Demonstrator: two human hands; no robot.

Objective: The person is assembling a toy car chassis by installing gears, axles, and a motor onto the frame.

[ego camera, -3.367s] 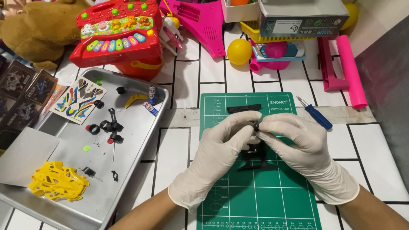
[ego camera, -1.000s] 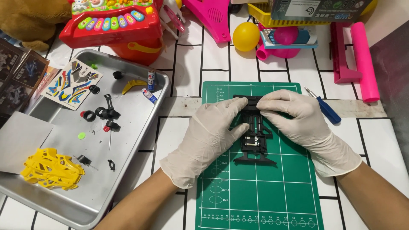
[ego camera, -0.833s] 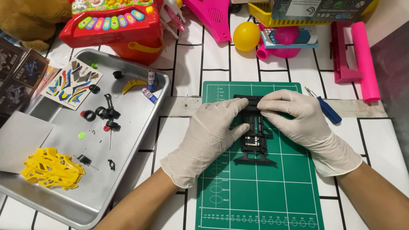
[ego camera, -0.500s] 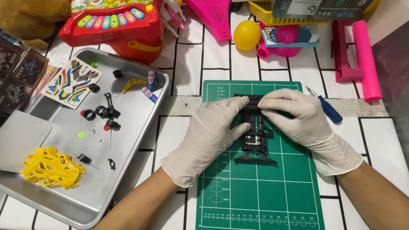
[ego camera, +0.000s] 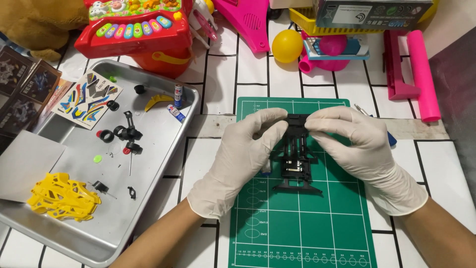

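Hands, left and right, pinched the black chassis over the mat, mid-assembly; steady alignment seemed needed next.

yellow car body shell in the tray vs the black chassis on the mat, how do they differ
The yellow body shell lies untouched in the metal tray; the black chassis is over the green cutting mat, held at its far end by the left hand and the right hand. The shell is curvy with open cut-outs; the chassis is long, flat and boxy. Both look like plastic toy-car parts.
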